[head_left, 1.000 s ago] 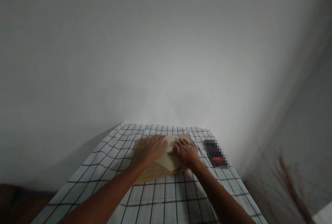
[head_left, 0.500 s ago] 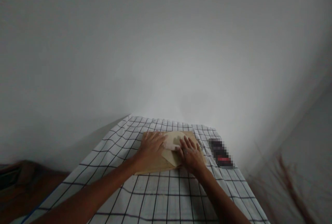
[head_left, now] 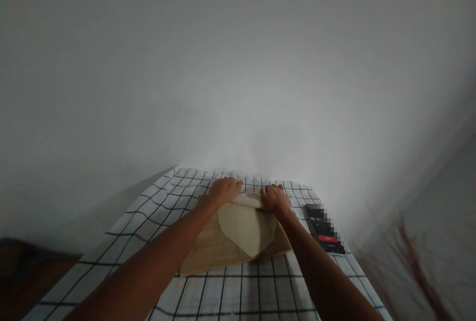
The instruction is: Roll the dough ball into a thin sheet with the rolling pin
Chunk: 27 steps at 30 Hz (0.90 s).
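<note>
A flat sheet of rolled-out dough lies on a wooden board; its lower tip reaches the board's near edge. Across the dough's far edge runs a pale rolling pin. My left hand is closed over the pin's left end, fingers curled forward. At the other end, my right hand also grips it with bent fingers. Only the middle stretch of the pin shows between the hands, and both ends are hidden under them.
Beneath the board is a white cloth with a black grid, covering the table. A dark phone with a red bar on its screen lies to the right. A pale wall rises behind the table. Dry branches stand at the lower right.
Both hands and the rolling pin have moved forward to the dough's far edge. My fingers were spread flat and are now curled. More of the dough shows, and the board has turned slightly.
</note>
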Each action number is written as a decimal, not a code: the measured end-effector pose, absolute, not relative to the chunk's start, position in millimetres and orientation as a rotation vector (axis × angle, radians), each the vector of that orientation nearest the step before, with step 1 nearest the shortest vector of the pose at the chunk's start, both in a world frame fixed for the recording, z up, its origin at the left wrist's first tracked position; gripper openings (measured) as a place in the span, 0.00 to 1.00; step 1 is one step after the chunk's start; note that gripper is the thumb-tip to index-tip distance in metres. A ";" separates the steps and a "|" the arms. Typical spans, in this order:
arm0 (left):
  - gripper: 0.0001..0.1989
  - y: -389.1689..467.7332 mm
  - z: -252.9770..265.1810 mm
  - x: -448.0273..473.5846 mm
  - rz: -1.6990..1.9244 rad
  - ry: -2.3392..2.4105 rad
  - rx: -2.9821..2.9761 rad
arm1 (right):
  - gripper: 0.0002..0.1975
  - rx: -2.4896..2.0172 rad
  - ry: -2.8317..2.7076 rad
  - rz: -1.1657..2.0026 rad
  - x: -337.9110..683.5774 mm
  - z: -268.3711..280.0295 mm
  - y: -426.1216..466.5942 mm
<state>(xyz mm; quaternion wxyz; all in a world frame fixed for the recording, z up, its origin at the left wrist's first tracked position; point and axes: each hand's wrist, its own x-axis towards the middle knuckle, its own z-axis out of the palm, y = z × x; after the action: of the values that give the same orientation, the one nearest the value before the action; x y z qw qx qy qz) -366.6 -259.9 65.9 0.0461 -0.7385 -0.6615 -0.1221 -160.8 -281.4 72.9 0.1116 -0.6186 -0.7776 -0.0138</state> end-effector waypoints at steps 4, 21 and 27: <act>0.33 -238.8 68.5 -365.5 -0.328 -2.079 -2.235 | 0.23 -1.938 -2.138 -0.054 -162.6 69.5 -253.7; 0.19 -267.4 62.8 -368.1 -0.378 -1.920 -2.273 | 0.20 -1.853 -2.228 0.031 -158.8 68.1 -278.7; 0.21 -305.4 56.0 -368.5 -0.471 -1.810 -2.238 | 0.19 -1.764 -2.224 0.009 -157.9 67.4 -315.2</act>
<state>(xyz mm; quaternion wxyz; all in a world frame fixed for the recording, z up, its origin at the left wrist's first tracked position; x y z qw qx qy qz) -368.5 -305.4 56.0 0.1119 -0.7625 -0.6167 -0.1605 -157.9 -315.2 67.4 0.1506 -0.6143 -0.7745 0.0032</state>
